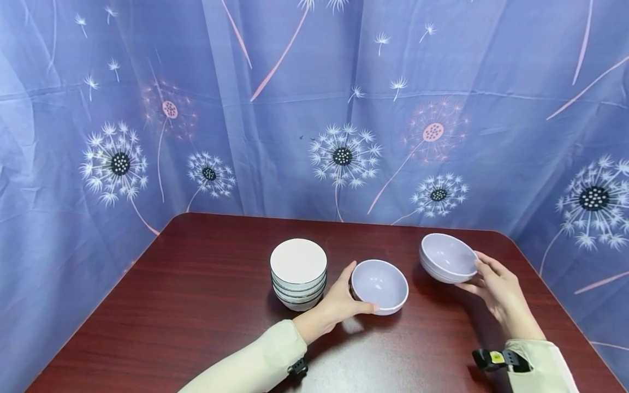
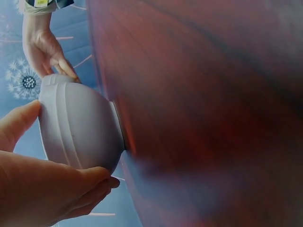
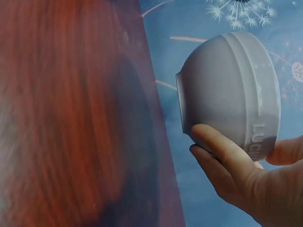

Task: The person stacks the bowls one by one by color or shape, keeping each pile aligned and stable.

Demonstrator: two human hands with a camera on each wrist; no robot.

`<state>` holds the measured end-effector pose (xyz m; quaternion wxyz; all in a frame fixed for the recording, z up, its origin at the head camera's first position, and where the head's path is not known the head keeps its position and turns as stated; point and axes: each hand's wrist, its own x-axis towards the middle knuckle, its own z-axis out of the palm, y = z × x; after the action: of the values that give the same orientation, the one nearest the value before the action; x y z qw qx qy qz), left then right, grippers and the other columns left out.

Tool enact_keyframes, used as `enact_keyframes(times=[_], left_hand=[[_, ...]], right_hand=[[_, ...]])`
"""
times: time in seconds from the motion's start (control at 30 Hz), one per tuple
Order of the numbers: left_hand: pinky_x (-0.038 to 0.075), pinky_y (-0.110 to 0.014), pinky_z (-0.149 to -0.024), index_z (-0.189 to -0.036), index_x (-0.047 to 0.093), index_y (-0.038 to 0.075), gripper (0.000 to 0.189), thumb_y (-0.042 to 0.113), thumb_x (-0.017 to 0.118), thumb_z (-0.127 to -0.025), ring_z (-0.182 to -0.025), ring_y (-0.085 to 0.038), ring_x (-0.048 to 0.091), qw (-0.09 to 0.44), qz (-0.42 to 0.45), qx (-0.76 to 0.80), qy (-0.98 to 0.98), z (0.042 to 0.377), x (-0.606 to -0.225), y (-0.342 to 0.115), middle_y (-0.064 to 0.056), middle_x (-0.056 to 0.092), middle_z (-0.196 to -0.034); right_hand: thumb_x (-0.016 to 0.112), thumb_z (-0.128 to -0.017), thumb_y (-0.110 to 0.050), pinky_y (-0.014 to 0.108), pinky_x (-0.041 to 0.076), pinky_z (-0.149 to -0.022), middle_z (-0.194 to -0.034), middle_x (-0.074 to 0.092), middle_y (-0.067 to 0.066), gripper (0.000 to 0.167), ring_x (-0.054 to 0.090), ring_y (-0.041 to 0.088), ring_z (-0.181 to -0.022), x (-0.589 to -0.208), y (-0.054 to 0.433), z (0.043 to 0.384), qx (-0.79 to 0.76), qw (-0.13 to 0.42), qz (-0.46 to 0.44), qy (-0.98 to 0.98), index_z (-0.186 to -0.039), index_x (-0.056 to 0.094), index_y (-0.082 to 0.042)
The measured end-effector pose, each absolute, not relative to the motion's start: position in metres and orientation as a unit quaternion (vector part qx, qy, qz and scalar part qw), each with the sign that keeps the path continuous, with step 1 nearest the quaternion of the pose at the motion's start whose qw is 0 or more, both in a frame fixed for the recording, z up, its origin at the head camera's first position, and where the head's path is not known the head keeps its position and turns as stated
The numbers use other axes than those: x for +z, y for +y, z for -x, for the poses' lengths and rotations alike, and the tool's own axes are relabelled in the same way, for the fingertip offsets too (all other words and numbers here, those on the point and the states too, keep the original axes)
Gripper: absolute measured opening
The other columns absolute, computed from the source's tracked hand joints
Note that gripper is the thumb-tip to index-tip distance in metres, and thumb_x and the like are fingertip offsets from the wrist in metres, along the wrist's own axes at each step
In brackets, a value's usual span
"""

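My left hand grips a pale lavender bowl at its near left side, thumb and fingers spread around the wall. In the left wrist view this bowl stands upright, its foot at the tabletop. Over to the right, my right hand holds a second lavender bowl by its right side, raised off the table and slightly tilted. Raised letters show on that bowl in the right wrist view, its thumb near the rim and fingers under the wall.
A stack of several white bowls with dark rims stands just left of my left hand. The dark red wooden table meets a blue curtain with dandelion prints at its back and sides.
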<state>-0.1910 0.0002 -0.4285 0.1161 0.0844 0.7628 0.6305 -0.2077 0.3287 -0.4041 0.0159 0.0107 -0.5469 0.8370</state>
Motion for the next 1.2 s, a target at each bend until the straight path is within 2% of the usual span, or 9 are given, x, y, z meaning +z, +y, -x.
enact_keyframes(times=[0.2, 0.5, 1.2], left_hand=[[0.036, -0.045, -0.108, -0.150, 0.029, 0.009, 0.100, 0.006, 0.085, -0.067, -0.123, -0.025, 0.048, 0.114, -0.083, 0.634, 0.760, 0.188, -0.427, 0.000, -0.015, 0.047, -0.140], [0.034, -0.047, -0.108, -0.150, 0.030, 0.010, 0.100, 0.006, 0.085, -0.066, -0.123, -0.025, 0.048, 0.118, -0.077, 0.633, 0.761, 0.187, -0.425, 0.000, -0.015, 0.047, -0.139], [0.035, -0.046, -0.108, -0.150, 0.028, 0.008, 0.102, 0.004, 0.086, -0.066, -0.122, -0.028, 0.048, 0.119, -0.077, 0.629, 0.765, 0.189, -0.425, 0.001, -0.018, 0.048, -0.138]], right_hand=[[0.051, -0.098, -0.006, 0.037, 0.061, -0.066, -0.097, 0.065, -0.004, 0.021, 0.068, 0.018, -0.079, -0.396, 0.316, 0.209, 0.839, 0.016, -0.018, -0.544, -0.104, 0.067, -0.018], [0.055, -0.097, -0.008, 0.036, 0.061, -0.068, -0.099, 0.065, -0.004, 0.018, 0.068, 0.018, -0.080, -0.385, 0.297, 0.210, 0.830, 0.011, -0.022, -0.557, -0.104, 0.068, -0.018], [0.055, -0.098, -0.015, 0.033, 0.061, -0.068, -0.103, 0.063, -0.008, 0.017, 0.068, 0.013, -0.082, -0.376, 0.264, 0.203, 0.763, -0.010, -0.062, -0.643, -0.110, 0.065, -0.022]])
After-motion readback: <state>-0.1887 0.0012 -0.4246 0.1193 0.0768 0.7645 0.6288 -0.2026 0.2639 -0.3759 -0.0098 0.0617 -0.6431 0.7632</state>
